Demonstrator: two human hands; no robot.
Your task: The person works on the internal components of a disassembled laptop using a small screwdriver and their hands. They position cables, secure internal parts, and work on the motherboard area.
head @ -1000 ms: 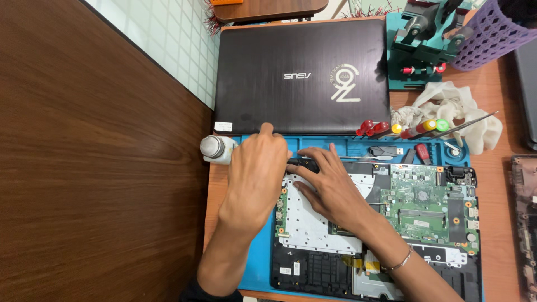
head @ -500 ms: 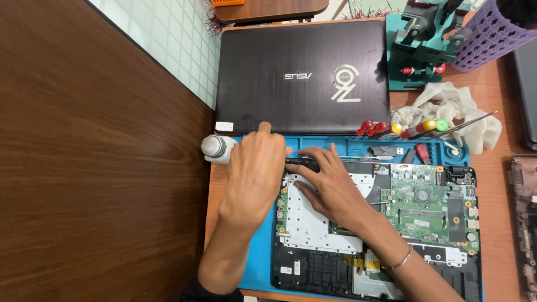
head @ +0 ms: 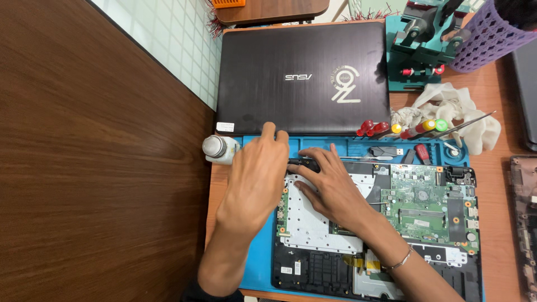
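An opened laptop base [head: 380, 223] lies on a blue work mat [head: 254, 263], showing a green circuit board [head: 425, 204] and a silvery metal plate. My left hand [head: 254, 182] rests palm down over the base's top left corner, fingers reaching onto the mat's tray edge. My right hand [head: 330, 187] lies across the metal plate, its fingers pressing on a black hinge piece [head: 305, 164] at that same corner. Whether either hand grips a tool is hidden.
A closed black laptop lid [head: 302, 78] lies beyond the mat. A small white bottle [head: 219, 149] stands left of my hands. Screwdrivers [head: 417, 128], a white cloth [head: 458, 114], a teal stand [head: 419, 50] and a purple basket [head: 486, 39] crowd the right. A wooden panel [head: 95, 168] fills the left.
Both hands stay at the top left corner of the base; only a slight shift of the fingers is visible.
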